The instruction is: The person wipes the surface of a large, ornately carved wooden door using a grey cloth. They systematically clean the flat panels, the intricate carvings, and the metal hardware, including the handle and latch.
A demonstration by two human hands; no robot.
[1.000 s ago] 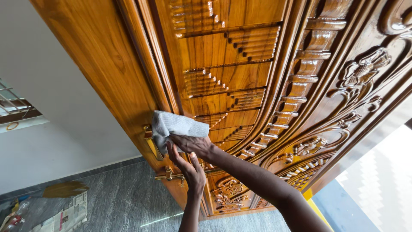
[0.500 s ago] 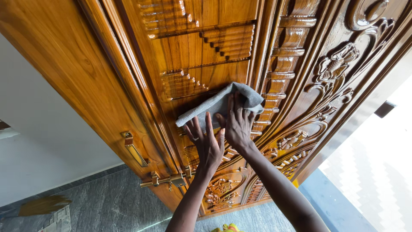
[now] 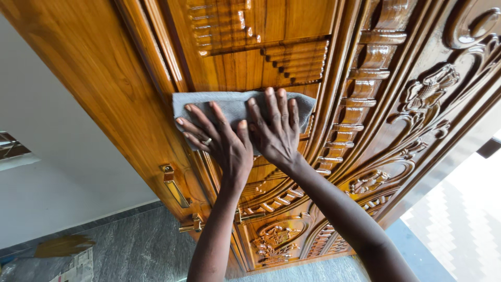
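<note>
A grey cloth (image 3: 235, 106) lies spread flat against a glossy carved wooden door (image 3: 365, 78). My left hand (image 3: 219, 141) presses on the cloth's left part with fingers splayed; a ring shows on one finger. My right hand (image 3: 275, 130) presses on the cloth's right part, fingers pointing up, right beside the left hand. Both palms hold the cloth against a stepped carved panel.
A brass handle (image 3: 175, 185) and a brass latch (image 3: 190, 225) sit on the door below my left hand. A white wall (image 3: 52, 172) stands at the left. Grey stone floor (image 3: 120, 250) lies below, with papers (image 3: 70, 263) at the lower left. Bright patterned paving (image 3: 464, 214) shows at the right.
The cloth has been opened out flat and moved up the door. My left hand has come onto the cloth beside my right hand; before, only the right held it bunched.
</note>
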